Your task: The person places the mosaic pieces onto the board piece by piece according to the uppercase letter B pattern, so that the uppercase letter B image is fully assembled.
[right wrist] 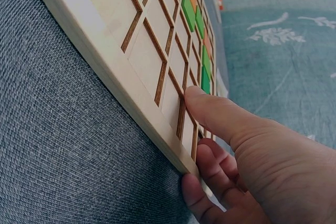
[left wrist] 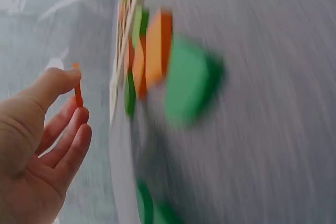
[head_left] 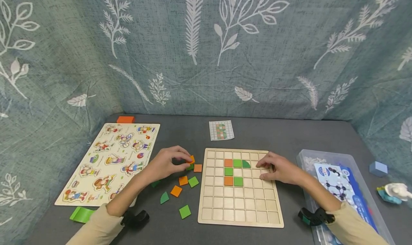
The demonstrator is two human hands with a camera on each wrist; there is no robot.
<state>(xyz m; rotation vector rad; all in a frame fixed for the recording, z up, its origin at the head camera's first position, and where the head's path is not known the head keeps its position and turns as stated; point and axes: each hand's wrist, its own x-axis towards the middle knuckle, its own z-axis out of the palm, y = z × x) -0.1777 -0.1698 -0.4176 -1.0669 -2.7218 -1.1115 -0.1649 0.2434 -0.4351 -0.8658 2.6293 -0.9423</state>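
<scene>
My left hand (head_left: 167,162) pinches an orange square tile (left wrist: 78,94) between thumb and fingers, above loose tiles left of a wooden grid board (head_left: 236,203). In the head view a green tile (head_left: 190,167) shows just under it. My right hand (head_left: 280,169) rests on the board's upper right side, thumb on the grid (right wrist: 149,59) and other fingertips at its edge. In the board's upper middle cells sit orange tiles (head_left: 228,181), green tiles (head_left: 238,181) and a dark green quarter-round piece (head_left: 246,164). Several orange and green tiles (head_left: 185,211) lie between my left forearm and the board.
Behind the board lies a pattern card (head_left: 221,130). A picture puzzle board (head_left: 103,166) lies at left, with an orange block (head_left: 125,119) behind and a green curved block (head_left: 82,214) in front. At right stand a clear plastic box (head_left: 307,157), a blue block (head_left: 378,169) and a small figure (head_left: 397,190).
</scene>
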